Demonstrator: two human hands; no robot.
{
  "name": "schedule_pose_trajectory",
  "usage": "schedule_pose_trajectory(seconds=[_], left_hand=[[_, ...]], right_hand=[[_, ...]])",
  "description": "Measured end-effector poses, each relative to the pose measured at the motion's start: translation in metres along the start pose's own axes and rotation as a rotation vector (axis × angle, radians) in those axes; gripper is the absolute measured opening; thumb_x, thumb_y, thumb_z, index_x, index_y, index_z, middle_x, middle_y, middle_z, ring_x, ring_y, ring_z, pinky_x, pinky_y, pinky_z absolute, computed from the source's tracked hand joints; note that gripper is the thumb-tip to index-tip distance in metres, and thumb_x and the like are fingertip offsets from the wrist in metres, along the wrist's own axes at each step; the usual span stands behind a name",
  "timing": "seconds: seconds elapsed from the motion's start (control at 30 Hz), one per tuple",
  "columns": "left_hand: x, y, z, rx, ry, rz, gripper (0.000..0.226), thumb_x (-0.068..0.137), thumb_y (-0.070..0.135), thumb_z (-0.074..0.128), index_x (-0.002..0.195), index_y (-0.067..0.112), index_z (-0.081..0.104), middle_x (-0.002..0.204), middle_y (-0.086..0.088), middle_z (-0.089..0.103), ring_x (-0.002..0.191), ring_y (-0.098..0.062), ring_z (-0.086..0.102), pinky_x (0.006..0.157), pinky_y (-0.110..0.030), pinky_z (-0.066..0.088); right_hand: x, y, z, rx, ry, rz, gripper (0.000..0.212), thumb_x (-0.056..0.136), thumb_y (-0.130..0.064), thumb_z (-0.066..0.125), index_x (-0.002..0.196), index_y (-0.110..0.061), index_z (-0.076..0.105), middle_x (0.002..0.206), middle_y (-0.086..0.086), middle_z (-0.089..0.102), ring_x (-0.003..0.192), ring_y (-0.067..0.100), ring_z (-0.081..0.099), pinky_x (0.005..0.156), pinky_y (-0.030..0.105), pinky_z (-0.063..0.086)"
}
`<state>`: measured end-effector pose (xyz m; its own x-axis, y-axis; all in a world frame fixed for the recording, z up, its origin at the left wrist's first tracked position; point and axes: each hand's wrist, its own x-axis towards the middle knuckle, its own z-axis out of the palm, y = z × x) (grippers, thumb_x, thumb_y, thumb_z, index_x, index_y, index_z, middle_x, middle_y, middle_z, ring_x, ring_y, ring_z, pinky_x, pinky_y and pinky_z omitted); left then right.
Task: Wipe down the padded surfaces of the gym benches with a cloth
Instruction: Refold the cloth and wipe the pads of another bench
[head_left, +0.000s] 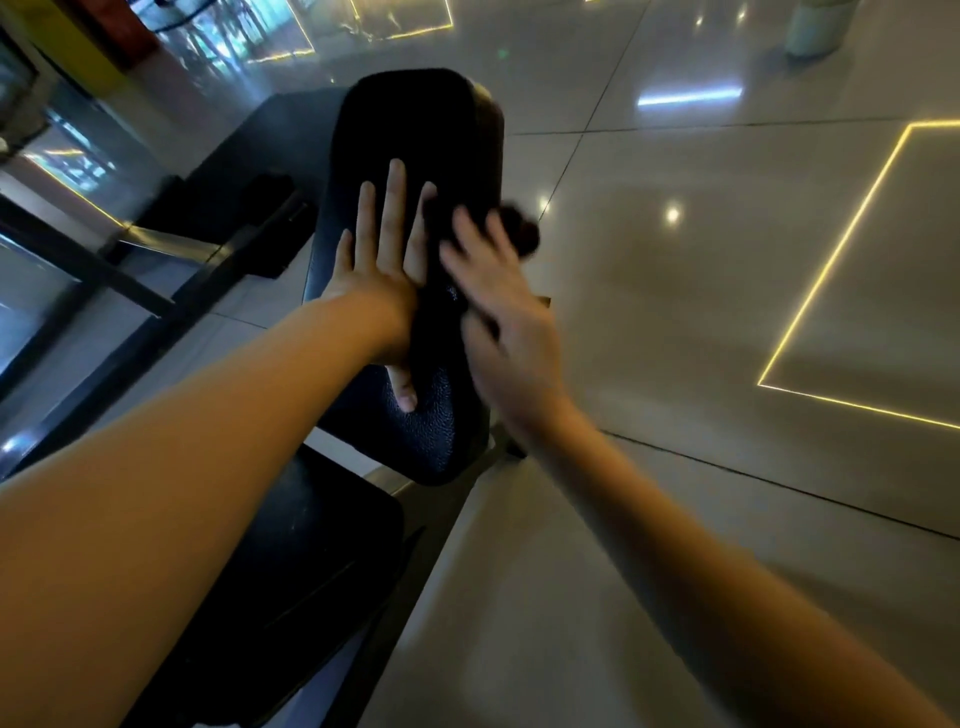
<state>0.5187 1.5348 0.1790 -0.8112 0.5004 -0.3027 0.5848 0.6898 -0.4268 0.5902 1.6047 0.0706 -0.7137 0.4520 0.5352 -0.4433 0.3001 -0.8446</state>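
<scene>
A long black padded back pad (415, 114) of a gym bench runs away from me, with its black seat pad (311, 545) nearer and lower. My left hand (374, 260) lies flat on the back pad's left half, fingers straight and spread. My right hand (509, 322), blurred by motion, presses a dark cloth (519, 236) against the pad's right side with outstretched fingers. A bunched end of the cloth sticks out past the fingertips at the pad's right edge. Most of the cloth is hidden under the hand and hard to tell from the black pad.
Black metal frame bars (104, 270) and a dark base (249, 156) stand to the left of the bench. Glossy tiled floor (727, 467) with yellow line reflections spreads to the right. A pale bin (815, 26) stands far back at the top right.
</scene>
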Motion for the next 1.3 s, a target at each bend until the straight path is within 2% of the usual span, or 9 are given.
schedule_pose_trajectory(seconds=[0.2,0.33,0.5,0.67,0.83,1.03,1.1,1.17,1.3], left_hand=[[0.0,-0.001,0.006,-0.1,0.092,0.035,0.157,0.063,0.044,0.087,0.113,0.021,-0.061,0.139,-0.011,-0.056,0.138,-0.034,-0.038,0.12,-0.051,-0.006],[0.004,-0.004,0.008,-0.104,0.11,0.038,0.152,0.071,0.038,0.084,0.102,0.027,-0.064,0.138,-0.009,-0.056,0.138,-0.033,-0.038,0.12,-0.051,-0.005],[0.005,-0.002,0.008,-0.11,0.068,0.054,0.171,0.047,0.044,0.094,0.107,0.023,-0.065,0.132,-0.009,-0.061,0.135,-0.034,-0.042,0.118,-0.051,-0.01],[0.006,-0.004,0.012,-0.098,0.058,0.054,0.176,0.038,0.043,0.096,0.104,0.022,-0.066,0.127,-0.01,-0.063,0.133,-0.036,-0.043,0.117,-0.052,-0.01],[0.005,-0.004,0.01,-0.068,0.048,0.03,0.174,0.04,0.042,0.096,0.103,0.021,-0.065,0.121,-0.008,-0.065,0.132,-0.036,-0.043,0.115,-0.051,-0.012],[-0.027,0.007,0.012,-0.014,0.121,-0.013,0.164,0.05,0.036,0.094,0.136,0.008,-0.043,0.151,-0.02,-0.038,0.146,-0.039,-0.015,0.119,-0.045,-0.001],[-0.036,0.005,0.021,-0.038,0.122,-0.038,0.15,0.059,0.04,0.09,0.147,0.004,-0.026,0.158,-0.019,-0.023,0.149,-0.037,0.002,0.121,-0.043,0.008],[-0.043,-0.006,0.031,-0.088,0.043,-0.052,0.13,0.073,0.042,0.081,0.151,0.003,-0.014,0.161,-0.017,-0.014,0.149,-0.032,0.011,0.12,-0.041,0.013],[-0.054,-0.033,0.064,-0.069,-0.172,-0.043,0.1,0.09,0.042,0.064,0.154,0.005,-0.004,0.162,-0.013,-0.01,0.15,-0.027,0.009,0.12,-0.045,0.014]], right_hand=[[-0.083,-0.008,-0.003,0.046,-0.159,0.051,0.044,0.087,0.0,0.042,0.13,0.002,0.053,0.147,0.009,0.04,0.147,0.02,0.02,0.118,0.03,0.021],[-0.038,-0.029,-0.016,0.165,0.032,0.125,0.046,0.09,0.005,0.04,0.135,0.001,0.046,0.149,0.005,0.035,0.147,0.018,0.019,0.12,0.03,0.018],[-0.061,-0.001,0.013,0.067,0.063,0.048,0.048,0.089,0.003,0.043,0.137,0.003,0.039,0.152,0.01,0.03,0.147,0.026,0.016,0.12,0.038,0.019],[-0.105,0.013,0.02,0.092,0.024,0.06,0.055,0.088,0.006,0.044,0.141,-0.006,0.037,0.157,-0.009,0.023,0.148,0.023,0.013,0.12,0.033,0.017],[-0.134,-0.01,0.02,0.124,-0.102,0.266,0.081,0.092,0.005,0.044,0.141,-0.057,0.027,0.155,-0.032,0.01,0.147,0.005,0.003,0.117,0.017,0.014],[-0.175,-0.056,0.018,0.23,-0.31,0.594,0.072,0.093,0.008,0.043,0.136,-0.049,0.038,0.141,-0.05,0.02,0.145,-0.003,0.004,0.117,0.015,0.011],[-0.167,-0.074,0.004,0.428,-0.256,0.873,0.056,0.095,0.009,0.043,0.13,-0.034,0.053,0.137,-0.032,0.045,0.141,0.011,0.032,0.112,0.021,0.03],[-0.153,-0.088,-0.014,0.592,-0.174,1.089,0.05,0.093,0.012,0.044,0.127,-0.02,0.061,0.12,-0.001,0.067,0.106,0.019,0.063,0.085,0.021,0.05],[-0.117,-0.124,-0.043,0.719,-0.055,1.119,0.045,0.09,0.008,0.044,0.114,-0.021,0.069,0.113,0.012,0.067,0.097,0.026,0.066,0.077,0.035,0.058]])
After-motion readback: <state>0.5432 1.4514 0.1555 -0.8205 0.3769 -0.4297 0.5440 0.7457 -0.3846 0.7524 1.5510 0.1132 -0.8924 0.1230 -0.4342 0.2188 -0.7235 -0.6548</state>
